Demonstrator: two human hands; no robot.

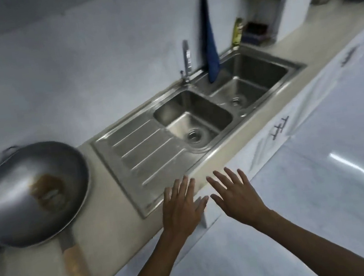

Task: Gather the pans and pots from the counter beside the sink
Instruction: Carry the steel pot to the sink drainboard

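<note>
Light is dim, cool and bluish throughout — a bright streak of glare lies on the glossy pale floor [356,167]. Motion blur softens the whole frame, worst on the round grey metal wok [32,194]. Wide-angle distortion tilts and bends the long beige counter [110,232].

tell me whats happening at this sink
A person stands at the counter with both hands empty and fingers spread, the left hand over the drainboard's near corner, the right hand beside it. A large wok with brown residue sits untouched left of the sink. Both basins look empty.
</note>
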